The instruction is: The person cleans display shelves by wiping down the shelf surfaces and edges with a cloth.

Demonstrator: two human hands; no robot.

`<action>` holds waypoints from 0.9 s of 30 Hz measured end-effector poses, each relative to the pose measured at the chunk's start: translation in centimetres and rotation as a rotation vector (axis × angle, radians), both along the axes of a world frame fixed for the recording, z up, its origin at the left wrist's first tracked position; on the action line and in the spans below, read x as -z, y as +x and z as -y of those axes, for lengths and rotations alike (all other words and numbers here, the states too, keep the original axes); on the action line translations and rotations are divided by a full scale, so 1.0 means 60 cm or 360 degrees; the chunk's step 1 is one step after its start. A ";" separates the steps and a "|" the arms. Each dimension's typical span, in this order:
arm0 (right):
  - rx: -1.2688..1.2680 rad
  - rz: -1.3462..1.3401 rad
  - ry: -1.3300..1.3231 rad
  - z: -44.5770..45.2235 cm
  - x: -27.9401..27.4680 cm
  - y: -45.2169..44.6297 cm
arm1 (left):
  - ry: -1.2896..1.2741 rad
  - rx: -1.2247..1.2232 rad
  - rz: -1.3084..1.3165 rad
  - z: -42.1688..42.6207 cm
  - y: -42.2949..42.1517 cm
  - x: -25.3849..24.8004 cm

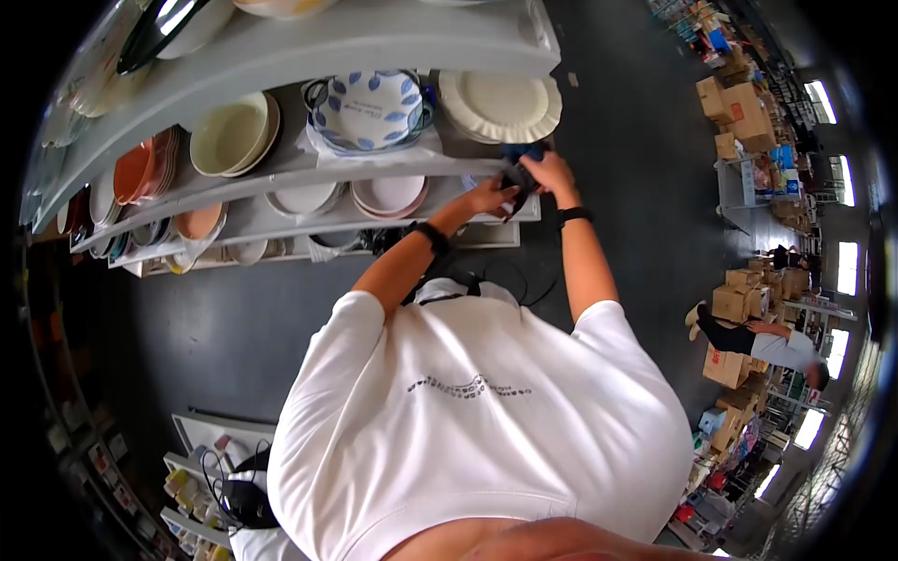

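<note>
At the right end of a grey shelf, my left hand (491, 196) is closed on a small dark object (516, 179), black with some dark blue, whose kind I cannot make out. Close beside it, my right hand (552, 174) has its fingers curled on the same object from the right. Just above the hands sits a stack of cream plates (500, 105) with wavy rims. Left of that stands a white dish with blue leaves (367, 110), stacked on similar ones. Both wrists wear black bands.
Green bowls (229, 136) and reddish-orange bowls (148, 170) stand further left. A lower shelf holds pink-white bowls (391, 193). Above is another shelf board (374, 61). Cardboard boxes (744, 117) and another person (776, 346) are at the right; a display rack (201, 496) is lower left.
</note>
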State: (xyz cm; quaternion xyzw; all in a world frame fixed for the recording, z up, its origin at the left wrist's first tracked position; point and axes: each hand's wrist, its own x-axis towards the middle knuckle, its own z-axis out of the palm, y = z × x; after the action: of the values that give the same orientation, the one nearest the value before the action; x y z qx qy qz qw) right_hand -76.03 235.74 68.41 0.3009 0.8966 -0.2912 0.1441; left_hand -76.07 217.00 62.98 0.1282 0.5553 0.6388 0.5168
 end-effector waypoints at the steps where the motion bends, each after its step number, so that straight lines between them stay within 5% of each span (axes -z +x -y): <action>1: 0.0051 -0.0029 -0.0072 -0.008 0.011 0.001 | 0.0001 0.0117 -0.0110 -0.009 0.000 0.009; 5: 0.0086 -0.0157 -0.0050 0.038 0.042 -0.004 | -0.0012 -0.0066 -0.0387 0.005 0.027 0.064; 10: -0.0127 -0.0245 -0.0661 0.122 0.039 -0.026 | 0.0016 -0.0591 -0.0527 0.115 0.040 0.113; 12: -0.0226 -0.0365 -0.0877 0.165 0.054 -0.029 | -0.0042 -0.0652 -0.0924 0.153 0.030 0.120; 17: -0.0277 -0.0352 -0.0450 0.151 0.049 -0.007 | -0.0251 -0.0758 -0.0354 0.157 0.009 0.074; 19: -0.0238 -0.0714 0.0020 0.093 0.122 0.010 | 0.0094 -0.0434 -0.0793 0.127 -0.004 0.106; 21: -0.0216 -0.0725 0.0485 0.072 0.078 0.048 | 0.0047 -0.0203 -0.0844 0.076 0.009 0.060; 23: -0.0089 -0.0580 0.0870 0.070 0.047 0.082 | 0.0217 -0.0168 -0.0924 0.027 0.028 0.099; 25: -0.0017 -0.0719 0.0904 0.068 0.039 0.122 | -0.0120 0.0181 -0.0773 0.040 0.036 0.011; 27: -0.0083 -0.0898 0.0670 0.095 0.022 0.150 | -0.0021 0.0209 -0.0972 0.055 0.048 0.041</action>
State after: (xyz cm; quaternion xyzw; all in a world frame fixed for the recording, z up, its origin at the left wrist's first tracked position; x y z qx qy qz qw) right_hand -67.05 230.06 67.10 0.2086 0.9489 -0.1679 -0.1671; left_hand -73.17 213.69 60.53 0.3464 0.6796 0.5323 0.3672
